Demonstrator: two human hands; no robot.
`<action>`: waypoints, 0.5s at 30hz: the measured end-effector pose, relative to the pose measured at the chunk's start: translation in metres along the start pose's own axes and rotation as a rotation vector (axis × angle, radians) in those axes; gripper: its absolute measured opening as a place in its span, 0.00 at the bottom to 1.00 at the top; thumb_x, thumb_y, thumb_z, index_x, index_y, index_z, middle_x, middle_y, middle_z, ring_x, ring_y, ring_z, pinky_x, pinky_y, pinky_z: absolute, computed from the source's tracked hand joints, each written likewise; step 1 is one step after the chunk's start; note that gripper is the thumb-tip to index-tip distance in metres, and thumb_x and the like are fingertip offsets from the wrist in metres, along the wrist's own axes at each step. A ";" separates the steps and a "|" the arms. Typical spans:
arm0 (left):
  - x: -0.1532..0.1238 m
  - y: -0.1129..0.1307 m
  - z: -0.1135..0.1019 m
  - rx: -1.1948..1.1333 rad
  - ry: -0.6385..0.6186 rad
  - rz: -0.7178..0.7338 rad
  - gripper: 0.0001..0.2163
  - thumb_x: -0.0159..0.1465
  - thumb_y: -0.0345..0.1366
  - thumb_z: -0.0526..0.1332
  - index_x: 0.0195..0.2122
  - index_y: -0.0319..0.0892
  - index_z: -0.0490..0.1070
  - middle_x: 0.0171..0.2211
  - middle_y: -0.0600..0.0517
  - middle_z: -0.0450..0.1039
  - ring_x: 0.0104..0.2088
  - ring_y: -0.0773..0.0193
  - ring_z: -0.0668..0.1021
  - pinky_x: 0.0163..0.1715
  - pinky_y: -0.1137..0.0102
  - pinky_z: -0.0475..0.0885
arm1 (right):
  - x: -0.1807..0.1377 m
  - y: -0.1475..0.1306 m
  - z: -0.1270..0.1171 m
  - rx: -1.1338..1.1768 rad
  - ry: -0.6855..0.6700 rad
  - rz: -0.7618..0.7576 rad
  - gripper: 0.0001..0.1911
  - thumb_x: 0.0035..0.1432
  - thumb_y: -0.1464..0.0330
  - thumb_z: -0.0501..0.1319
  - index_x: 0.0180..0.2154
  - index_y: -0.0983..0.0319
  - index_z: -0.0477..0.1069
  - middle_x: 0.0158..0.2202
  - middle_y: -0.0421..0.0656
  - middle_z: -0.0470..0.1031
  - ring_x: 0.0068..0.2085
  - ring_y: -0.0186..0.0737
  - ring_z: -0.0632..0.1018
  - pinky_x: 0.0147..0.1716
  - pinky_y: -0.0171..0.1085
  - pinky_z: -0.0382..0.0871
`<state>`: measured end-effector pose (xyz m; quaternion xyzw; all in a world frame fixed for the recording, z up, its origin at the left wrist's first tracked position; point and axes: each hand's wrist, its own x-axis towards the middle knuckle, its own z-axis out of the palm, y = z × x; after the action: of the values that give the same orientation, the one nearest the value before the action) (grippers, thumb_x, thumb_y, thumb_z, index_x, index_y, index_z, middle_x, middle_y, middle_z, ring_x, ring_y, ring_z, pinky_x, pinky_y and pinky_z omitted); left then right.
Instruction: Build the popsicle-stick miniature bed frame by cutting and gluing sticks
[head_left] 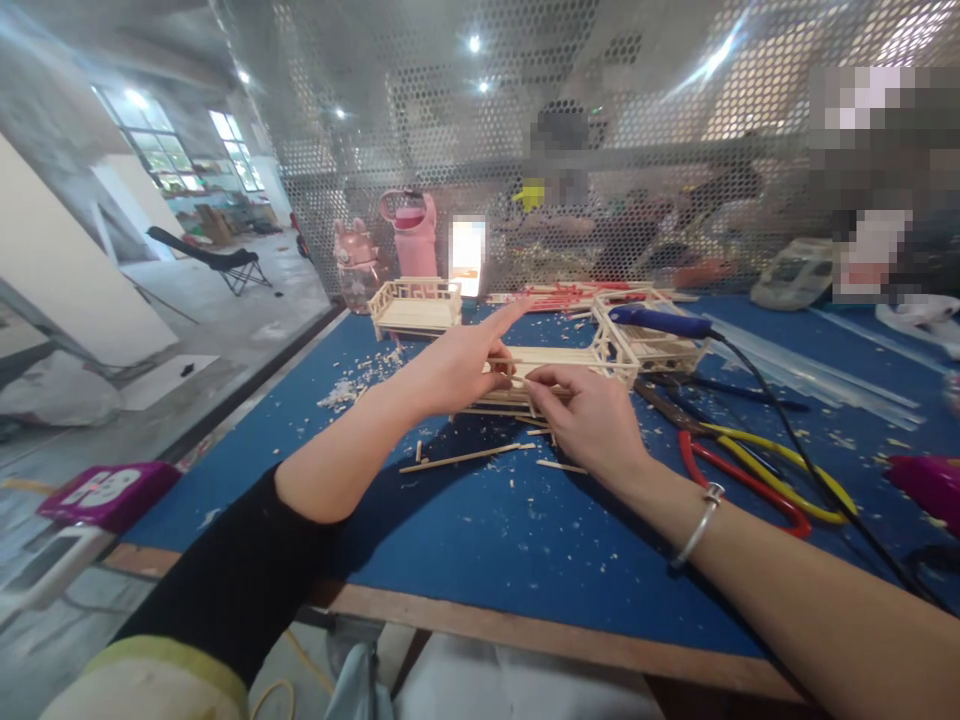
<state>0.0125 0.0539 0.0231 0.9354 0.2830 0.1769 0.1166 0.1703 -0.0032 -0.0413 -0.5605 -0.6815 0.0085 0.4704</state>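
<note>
A small model bench of pale wooden sticks (559, 357) stands on the blue tabletop, partly hidden behind both hands. My left hand (465, 360) is at its left front, index finger stretched out, thumb and curled fingers pinched together. My right hand (596, 415) is at its front right, thumb and index finger closed. Between the fingertips of both hands runs a short thin wooden stick (518, 379), its ends covered by the fingers. Loose sticks (461, 459) lie on the table just below the hands. A blue-handled corded tool (660, 321) rests against another stick model (660, 350) to the right.
A finished-looking stick bench (417, 308) stands back left, near a pink bottle (415, 240) and a lit screen (468, 258). Red sticks (570, 296) lie behind. Red-and-yellow-handled pliers (750, 465), a black cord and clear rods (817, 365) lie right. A perforated metal panel (450, 130) rises behind.
</note>
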 end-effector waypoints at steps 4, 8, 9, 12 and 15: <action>0.000 -0.003 0.002 0.016 0.013 0.004 0.35 0.58 0.33 0.56 0.63 0.43 0.39 0.35 0.50 0.75 0.35 0.64 0.75 0.37 0.71 0.65 | -0.001 0.000 0.001 0.061 0.047 0.031 0.10 0.54 0.66 0.56 0.29 0.60 0.75 0.27 0.41 0.77 0.27 0.37 0.75 0.29 0.34 0.65; 0.002 -0.003 0.005 0.034 0.031 0.005 0.34 0.59 0.34 0.55 0.63 0.43 0.39 0.35 0.50 0.76 0.35 0.65 0.75 0.38 0.71 0.65 | -0.001 -0.002 0.001 0.098 0.049 0.064 0.10 0.55 0.65 0.56 0.29 0.60 0.75 0.25 0.40 0.77 0.26 0.36 0.74 0.27 0.33 0.64; 0.002 -0.002 0.006 0.042 0.035 0.001 0.34 0.59 0.34 0.55 0.63 0.43 0.39 0.35 0.50 0.76 0.35 0.64 0.75 0.38 0.70 0.65 | -0.001 -0.002 0.002 0.108 0.047 0.072 0.10 0.55 0.65 0.56 0.29 0.60 0.75 0.24 0.39 0.76 0.25 0.35 0.74 0.27 0.33 0.63; 0.003 0.000 0.007 0.034 0.045 -0.004 0.34 0.59 0.35 0.56 0.63 0.42 0.39 0.35 0.50 0.76 0.36 0.63 0.76 0.37 0.70 0.65 | -0.001 -0.002 0.003 0.131 0.046 0.092 0.10 0.55 0.66 0.56 0.29 0.61 0.75 0.24 0.39 0.76 0.25 0.35 0.74 0.27 0.33 0.63; 0.003 0.001 0.007 0.014 0.049 0.004 0.34 0.58 0.35 0.56 0.63 0.42 0.39 0.35 0.50 0.76 0.36 0.63 0.76 0.37 0.71 0.65 | -0.001 -0.001 0.005 0.147 0.055 0.096 0.11 0.55 0.66 0.56 0.30 0.61 0.75 0.25 0.40 0.77 0.26 0.35 0.74 0.27 0.33 0.63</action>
<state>0.0179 0.0539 0.0173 0.9322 0.2852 0.1978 0.1029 0.1662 -0.0021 -0.0443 -0.5565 -0.6382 0.0655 0.5280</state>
